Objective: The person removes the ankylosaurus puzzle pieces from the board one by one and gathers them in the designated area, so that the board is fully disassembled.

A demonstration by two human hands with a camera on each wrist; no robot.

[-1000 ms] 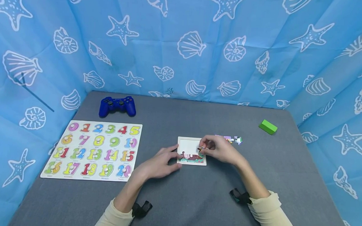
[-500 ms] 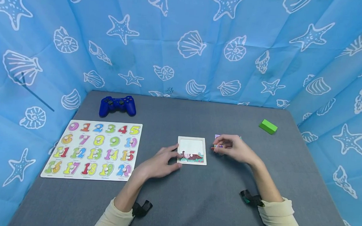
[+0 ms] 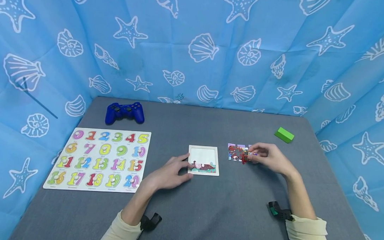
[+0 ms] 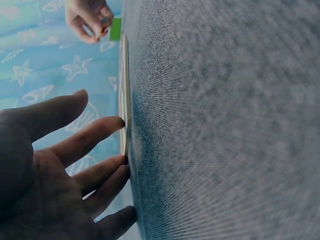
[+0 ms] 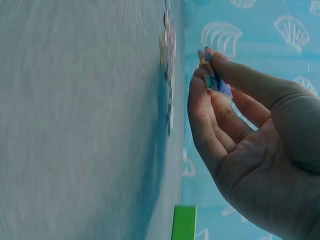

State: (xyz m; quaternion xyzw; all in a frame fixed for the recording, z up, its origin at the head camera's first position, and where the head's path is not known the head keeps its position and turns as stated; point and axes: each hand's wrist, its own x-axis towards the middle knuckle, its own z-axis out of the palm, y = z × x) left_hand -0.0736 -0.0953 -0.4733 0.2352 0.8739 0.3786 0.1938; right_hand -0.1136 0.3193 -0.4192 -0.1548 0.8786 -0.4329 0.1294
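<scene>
Head view: pale, shallow rectangular jigsaw tray (image 3: 207,147), part-filled, on the grey cloth surface (image 3: 192,212); multicoloured loose pieces (image 3: 234,153) near it. Left wrist: my left hand (image 4: 55,172), fingers loosely extended, touches the tray; light pressure should steady it. Right wrist: my right hand (image 5: 257,160) pinches a small flat purple-and-teal piece (image 5: 222,89) off the surface, probably best held by its edges.

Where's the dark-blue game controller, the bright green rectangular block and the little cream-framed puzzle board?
Dark-blue game controller (image 3: 124,112): head view, middle of its body.
Bright green rectangular block (image 3: 284,134): head view, its top face.
Little cream-framed puzzle board (image 3: 204,155): head view, bare space inside its frame.
</scene>
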